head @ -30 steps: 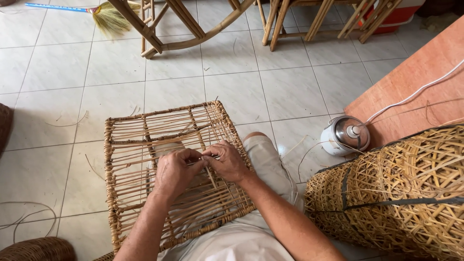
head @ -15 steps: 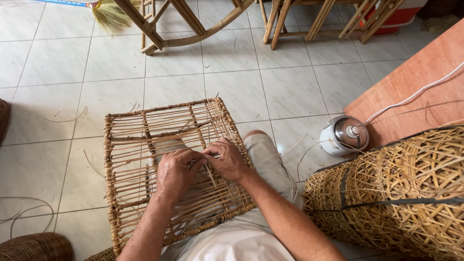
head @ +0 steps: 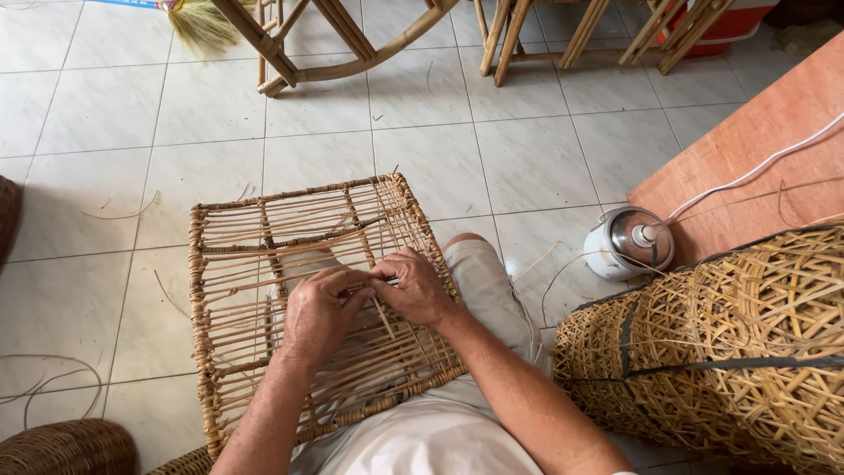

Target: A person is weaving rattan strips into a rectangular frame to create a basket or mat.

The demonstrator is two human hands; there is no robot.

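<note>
A square rattan panel (head: pixel 264 230) of thin cane slats in a bound frame rests across my lap. My left hand (head: pixel 318 314) and my right hand (head: pixel 413 286) meet over the middle of the panel. Both pinch a thin cane strip (head: pixel 381 317) that runs down between the slats. The fingertips hide where the strip enters the weave.
A large woven wicker basket (head: pixel 730 343) lies at my right. A small white pot with a metal lid (head: pixel 629 243) and a white cord stands by a brown board (head: pixel 756 149). Bamboo furniture frames (head: pixel 334 44) stand on the tiled floor ahead. Loose cane strands (head: pixel 35 387) lie left.
Both hands stay on the panel's middle with only small finger motion on the strip. The view has shifted slightly.
</note>
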